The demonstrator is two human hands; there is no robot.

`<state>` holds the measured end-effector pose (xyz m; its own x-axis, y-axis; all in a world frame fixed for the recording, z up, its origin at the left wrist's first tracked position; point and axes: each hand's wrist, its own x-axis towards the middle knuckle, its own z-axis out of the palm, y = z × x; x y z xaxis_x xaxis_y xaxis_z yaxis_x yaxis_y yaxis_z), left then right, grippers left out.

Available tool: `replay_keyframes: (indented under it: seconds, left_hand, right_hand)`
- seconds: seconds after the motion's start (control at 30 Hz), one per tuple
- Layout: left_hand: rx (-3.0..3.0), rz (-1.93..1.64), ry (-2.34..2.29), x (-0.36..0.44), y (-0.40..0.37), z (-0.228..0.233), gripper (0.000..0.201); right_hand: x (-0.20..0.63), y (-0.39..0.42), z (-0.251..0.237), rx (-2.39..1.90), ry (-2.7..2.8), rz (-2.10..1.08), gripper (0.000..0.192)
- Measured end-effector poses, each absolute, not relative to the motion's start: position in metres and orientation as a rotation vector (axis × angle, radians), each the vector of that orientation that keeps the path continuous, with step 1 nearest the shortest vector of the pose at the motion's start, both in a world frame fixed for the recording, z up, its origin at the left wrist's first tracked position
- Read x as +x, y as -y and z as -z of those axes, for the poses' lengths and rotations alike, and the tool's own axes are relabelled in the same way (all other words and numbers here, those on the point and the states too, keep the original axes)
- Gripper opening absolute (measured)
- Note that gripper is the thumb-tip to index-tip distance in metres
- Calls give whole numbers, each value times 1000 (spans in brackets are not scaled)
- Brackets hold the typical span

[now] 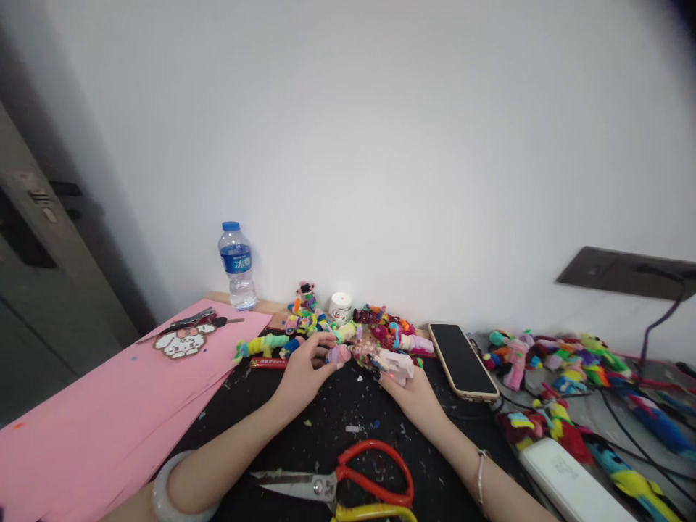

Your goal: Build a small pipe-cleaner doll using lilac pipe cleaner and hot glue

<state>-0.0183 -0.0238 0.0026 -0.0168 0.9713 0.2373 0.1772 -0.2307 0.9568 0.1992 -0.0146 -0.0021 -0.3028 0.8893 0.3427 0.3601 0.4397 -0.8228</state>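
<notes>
Item: small pink fuzzy piece (338, 354), far centre of the black table (348, 406), at the near edge of a heap of colourful fuzzy figures (348, 330). Judged light, soft and easily squashed; best taken by light pinch at its ends, not squeezed across the middle.

Left hand (304, 373): forearm laid across the table from near left, wrist flat, a pale bangle (174, 493) at the wrist. Fingers partly curled, tips pinching the small pink fuzzy piece at its left end.

Right hand (407, 388): forearm entering from near right, thin bracelet (481, 471) on the wrist, palm down. Fingers closed loosely over a pale pink fuzzy figure (394, 362), just right of the first piece.

Surroundings:
- Red-handled scissors (348, 482), near centre, between the forearms, blades pointing left.
- Pink paper sheets (98, 413), left, bearing a white cut-out figure (182, 341) and a clip.
- Water bottle (238, 267), far left, upright by the wall.
- Small white jar (341, 307), far centre.
- Phone (462, 360), right of the hands, screen dark.
- More fuzzy figures (554, 362) spread at right, with cables and a white box (570, 486).
- Trimmings scattered on the table.
</notes>
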Motion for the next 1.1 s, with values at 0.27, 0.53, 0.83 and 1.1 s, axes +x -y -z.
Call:
replay_keyframes:
  seconds: [0.27, 0.53, 0.83, 1.1]
  left_hand:
    - [1380, -1713, -1292, -27, 17, -6, 33]
    - [1322, -1873, -1291, -34, 14, -12, 40]
    - [1427, -1762, -1318, -29, 16, -5, 38]
    - [1531, -1448, -1211, -17, 23, 1, 40]
  right_hand:
    - [200, 25, -3, -1201, 2117, -281, 27]
    - [194, 36, -13, -1108, 2474, -153, 48]
    - [197, 39, -17, -990, 2463, -208, 46]
    - [195, 27, -9, -1181, 2351, 102, 45]
